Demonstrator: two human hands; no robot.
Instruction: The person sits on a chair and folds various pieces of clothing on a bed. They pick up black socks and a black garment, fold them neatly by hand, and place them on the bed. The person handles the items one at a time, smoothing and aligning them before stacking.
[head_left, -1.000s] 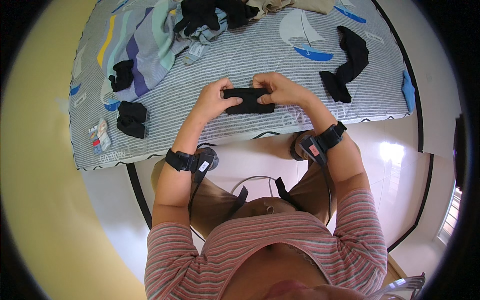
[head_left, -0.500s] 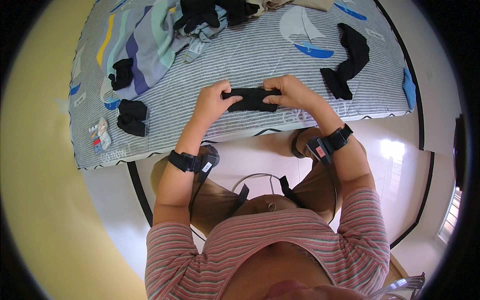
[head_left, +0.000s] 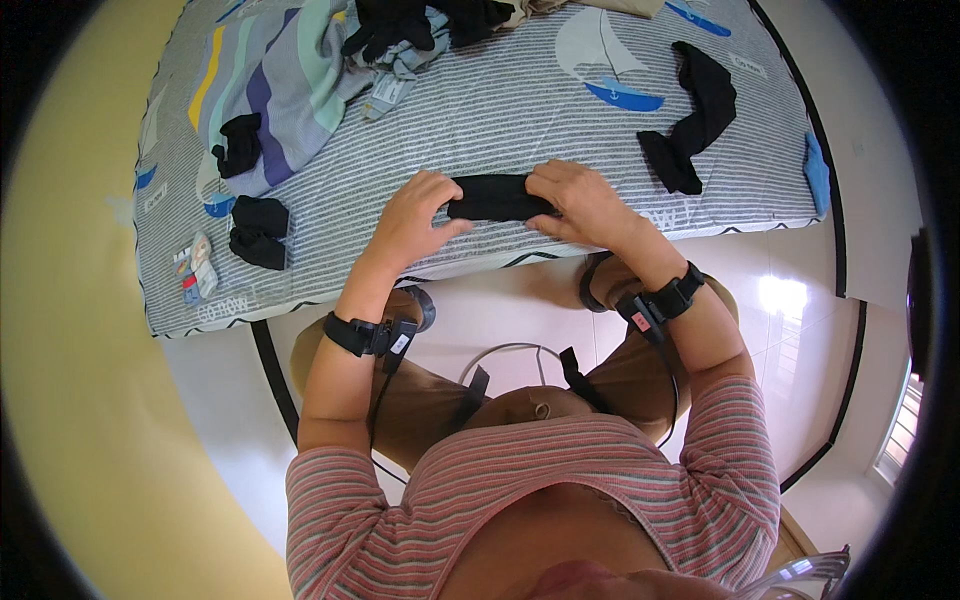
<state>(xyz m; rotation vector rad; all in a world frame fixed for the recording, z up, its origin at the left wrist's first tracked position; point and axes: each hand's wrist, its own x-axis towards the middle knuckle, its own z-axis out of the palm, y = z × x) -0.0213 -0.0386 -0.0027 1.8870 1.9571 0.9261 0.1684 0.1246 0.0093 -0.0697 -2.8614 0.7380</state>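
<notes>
Here, a small black fabric bundle, folded or rolled into a short bar, lies near the front edge of the bed with the grey-striped sheet printed with sailboats, roughly at the middle of that edge. Its long axis runs left to right, along the edge, so each end points at one hand. The left hand sits at the bundle's left end, fingers curled over it and thumb reaching in along the near side; the right hand covers the right end, fingers bent narrow and pressing down on the cloth. Both hands hold the same piece between them, and neither is clearly nearer: the bundle spans the gap from one to the other. Whether the fabric is pinched or only pressed flat under the fingers I cannot tell.

Both wrists wear black straps with small units. Toward the bed's right side, well apart from the hands, a long black garment lies loose and bent. At the left edge, two small black folded bundles rest near a pair of small patterned socks. Toward the far left corner a striped cloth in teal, purple and yellow lies crumpled, and a heap of dark clothing sits along the far edge.
</notes>
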